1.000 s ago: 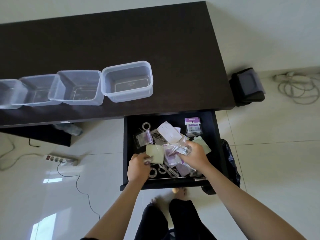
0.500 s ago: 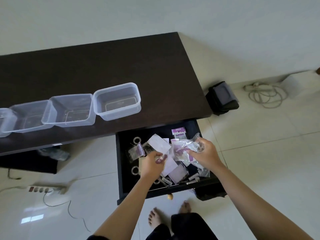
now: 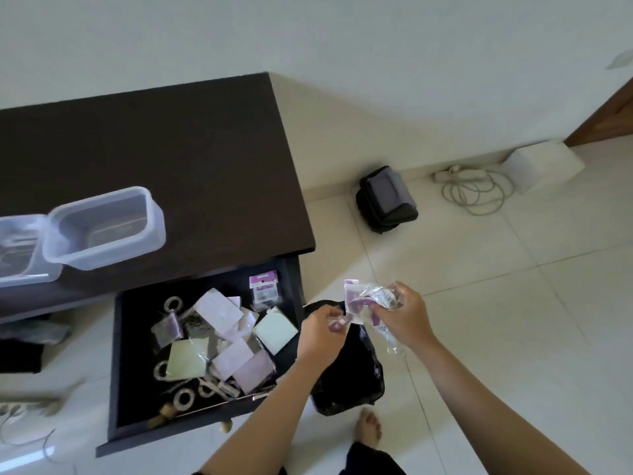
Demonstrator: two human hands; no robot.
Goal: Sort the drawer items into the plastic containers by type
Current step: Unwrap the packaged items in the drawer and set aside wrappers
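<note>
The open dark drawer holds several small packets, paper cards, pale green pads and tape rings. My right hand grips a bunch of clear plastic packets with purple labels, held to the right of the drawer, above a black bag on the floor. My left hand pinches a small purple-labelled packet just below that bunch. Two clear plastic containers stand on the dark table: one at the table's front, another partly cut off at the left edge.
A dark table fills the upper left. On the tiled floor lie a dark grey pouch, a coiled white cable with power strip and a white box. My bare foot is near the black bag.
Both hands lifted out of the drawer and moved right, carrying the packets over the black bag. The camera view swung right, so fewer containers show.
</note>
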